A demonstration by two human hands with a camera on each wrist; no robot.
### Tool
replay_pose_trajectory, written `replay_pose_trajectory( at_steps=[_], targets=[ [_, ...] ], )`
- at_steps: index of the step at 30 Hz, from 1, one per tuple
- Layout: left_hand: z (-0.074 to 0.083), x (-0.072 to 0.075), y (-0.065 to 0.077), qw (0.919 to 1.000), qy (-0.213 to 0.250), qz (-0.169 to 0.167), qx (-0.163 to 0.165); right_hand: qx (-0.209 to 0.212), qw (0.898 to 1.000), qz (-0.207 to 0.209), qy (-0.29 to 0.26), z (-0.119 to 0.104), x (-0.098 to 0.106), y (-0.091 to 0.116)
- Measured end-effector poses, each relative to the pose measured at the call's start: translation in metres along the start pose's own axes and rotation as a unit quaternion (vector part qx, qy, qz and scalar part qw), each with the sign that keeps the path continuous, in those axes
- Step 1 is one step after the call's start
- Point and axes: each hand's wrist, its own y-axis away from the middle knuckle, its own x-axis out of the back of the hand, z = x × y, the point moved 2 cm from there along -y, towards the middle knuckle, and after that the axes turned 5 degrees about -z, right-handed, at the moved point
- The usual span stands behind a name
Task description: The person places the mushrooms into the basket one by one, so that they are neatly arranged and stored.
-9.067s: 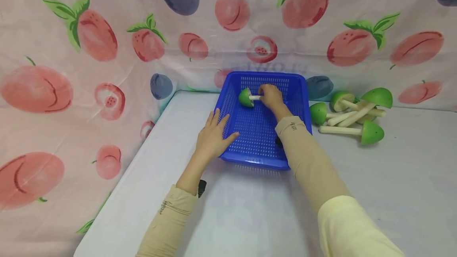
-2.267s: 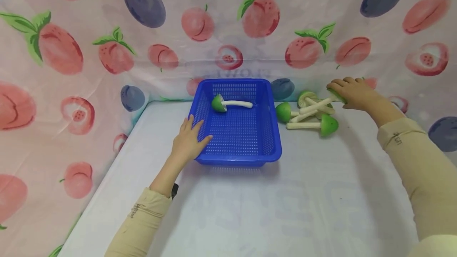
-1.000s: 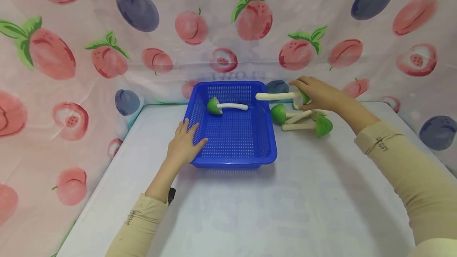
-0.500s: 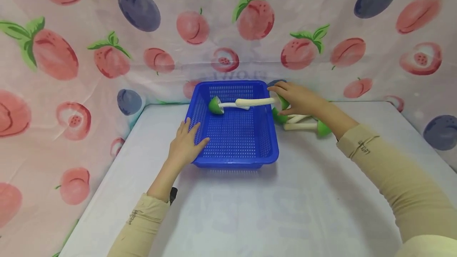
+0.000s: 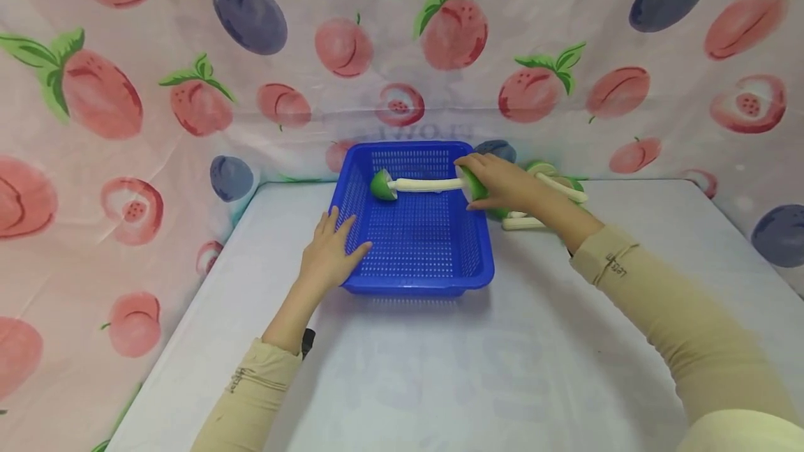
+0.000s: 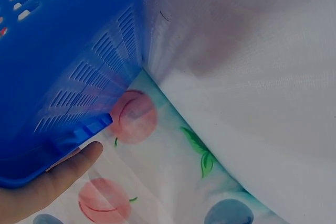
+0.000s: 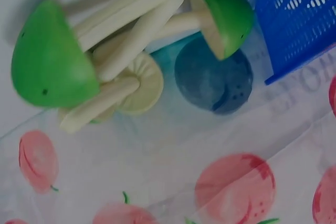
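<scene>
In the head view, my right hand [image 5: 505,187] grips a green-capped model mushroom [image 5: 430,185] by its cap, beside the right rim of the blue plastic basket [image 5: 417,284]. Its pale stem points left into the basket. Another green-capped mushroom [image 5: 381,185] lies inside near the back left; the held stem overlaps its stem in this view. My left hand [image 5: 326,253] rests at the left rim with fingers spread. The left wrist view shows one of its fingers [image 6: 73,171] along the rim outside the slotted wall [image 6: 79,95]. The right wrist view leaves the right hand out.
Several more green-capped mushrooms [image 7: 50,59] lie piled right of the basket, partly hidden by the right forearm in the head view. A white table surface [image 5: 502,368] spreads in front. A fruit-print cloth [image 5: 352,110] hangs behind and at the left.
My right hand picked a mushroom off the right-hand pile and carried it left to the basket. Earlier it was inside the basket at the first mushroom's stem. The left hand stayed at the rim.
</scene>
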Motion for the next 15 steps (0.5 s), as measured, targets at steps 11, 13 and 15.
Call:
replay_pose_trajectory(
  at_steps=[11, 13, 15],
  targets=[
    [0.0, 0.0, 0.0, 1.0, 0.005, 0.0, 0.001, -0.004, 0.999, 0.032, -0.035, -0.008, -0.027, -0.024],
    [0.0, 0.0, 0.0, 1.0, 0.006, 0.002, 0.001, -0.013, 0.998, 0.038, -0.051, -0.007, -0.033, -0.028],
    [-0.001, 0.001, 0.0, 1.0, 0.003, 0.001, 0.001, -0.026, 0.997, 0.04, -0.064, -0.006, -0.039, -0.032]
  ],
)
